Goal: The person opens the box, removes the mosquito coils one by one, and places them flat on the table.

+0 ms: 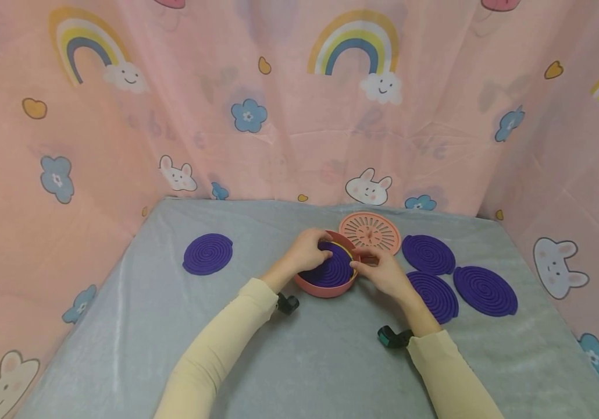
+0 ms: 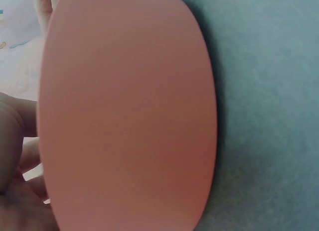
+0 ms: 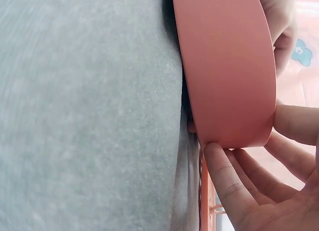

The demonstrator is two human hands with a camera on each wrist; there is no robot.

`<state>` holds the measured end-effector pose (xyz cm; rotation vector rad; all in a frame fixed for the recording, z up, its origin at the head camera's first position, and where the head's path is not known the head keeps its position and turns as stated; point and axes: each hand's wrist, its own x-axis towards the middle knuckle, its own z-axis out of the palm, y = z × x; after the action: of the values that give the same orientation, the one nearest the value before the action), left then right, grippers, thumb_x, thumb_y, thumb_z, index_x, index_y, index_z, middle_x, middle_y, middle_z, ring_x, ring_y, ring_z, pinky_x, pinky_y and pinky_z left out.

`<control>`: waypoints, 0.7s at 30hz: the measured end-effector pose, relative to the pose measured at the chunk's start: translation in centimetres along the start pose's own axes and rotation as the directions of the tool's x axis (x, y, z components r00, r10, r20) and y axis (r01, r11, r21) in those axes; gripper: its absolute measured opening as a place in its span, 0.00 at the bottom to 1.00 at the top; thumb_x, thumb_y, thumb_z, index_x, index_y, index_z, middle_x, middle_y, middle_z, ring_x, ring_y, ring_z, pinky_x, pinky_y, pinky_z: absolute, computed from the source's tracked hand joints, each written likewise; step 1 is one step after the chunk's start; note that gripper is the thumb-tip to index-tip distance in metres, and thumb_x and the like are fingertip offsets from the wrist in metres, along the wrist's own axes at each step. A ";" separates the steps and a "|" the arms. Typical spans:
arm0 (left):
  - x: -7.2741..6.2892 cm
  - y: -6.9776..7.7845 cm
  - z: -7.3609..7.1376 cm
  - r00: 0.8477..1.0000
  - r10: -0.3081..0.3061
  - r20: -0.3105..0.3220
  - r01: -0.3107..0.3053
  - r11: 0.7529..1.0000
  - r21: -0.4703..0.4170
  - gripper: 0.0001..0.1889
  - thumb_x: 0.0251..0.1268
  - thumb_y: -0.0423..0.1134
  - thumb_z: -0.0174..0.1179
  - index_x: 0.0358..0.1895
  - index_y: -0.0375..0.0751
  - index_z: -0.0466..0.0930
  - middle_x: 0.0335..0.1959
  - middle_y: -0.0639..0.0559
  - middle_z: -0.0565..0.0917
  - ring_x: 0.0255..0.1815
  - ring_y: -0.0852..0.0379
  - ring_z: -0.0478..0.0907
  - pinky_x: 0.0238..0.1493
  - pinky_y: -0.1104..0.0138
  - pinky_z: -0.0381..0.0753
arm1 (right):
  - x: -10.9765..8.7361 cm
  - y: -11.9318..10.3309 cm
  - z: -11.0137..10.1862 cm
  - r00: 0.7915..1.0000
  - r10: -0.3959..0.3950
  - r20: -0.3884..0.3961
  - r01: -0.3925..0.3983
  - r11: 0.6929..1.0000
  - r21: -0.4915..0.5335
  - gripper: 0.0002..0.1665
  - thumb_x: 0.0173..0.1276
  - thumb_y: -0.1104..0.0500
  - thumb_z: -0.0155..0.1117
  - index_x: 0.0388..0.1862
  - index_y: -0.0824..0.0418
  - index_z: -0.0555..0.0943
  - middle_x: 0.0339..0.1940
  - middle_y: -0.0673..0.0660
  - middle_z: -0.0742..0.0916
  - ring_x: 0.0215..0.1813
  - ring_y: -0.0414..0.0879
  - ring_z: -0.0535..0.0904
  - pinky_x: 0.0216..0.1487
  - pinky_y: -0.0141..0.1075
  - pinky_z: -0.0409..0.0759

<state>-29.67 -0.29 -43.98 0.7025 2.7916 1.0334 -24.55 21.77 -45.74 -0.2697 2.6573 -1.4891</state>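
A round pink mosquito coil box stands on the cloth in front of the person. Inside it is a purple mosquito coil, with a thin yellow edge showing along its far right side. My left hand reaches over the box's left rim, its thumb over the coil and its fingers at the coil's far edge; the fingertips are hidden in the left wrist view. At the right rim my right hand grips the box, fingers against the outer wall and thumb at the rim.
Behind the box lies a pink slotted lid. Three purple coils sit to the right: a far one, a near one and an outer one. Another coil lies on the left. A patterned pink curtain rises behind the table.
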 end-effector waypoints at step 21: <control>-0.7 -0.2 -1.0 1.000 0.002 0.010 0.000 0.987 -0.161 0.20 0.67 0.29 0.65 0.62 0.41 0.82 0.63 0.44 0.80 0.68 0.46 0.73 0.69 0.52 0.70 | 0.1 0.2 0.0 1.000 -0.005 0.007 0.005 1.000 0.011 0.26 0.75 0.53 0.66 0.67 0.64 0.78 0.64 0.65 0.82 0.65 0.62 0.77 0.62 0.56 0.77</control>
<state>-29.40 -1.35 -43.41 0.6869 2.6607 1.2354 -24.63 21.84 -45.89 -0.2803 2.6435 -1.5014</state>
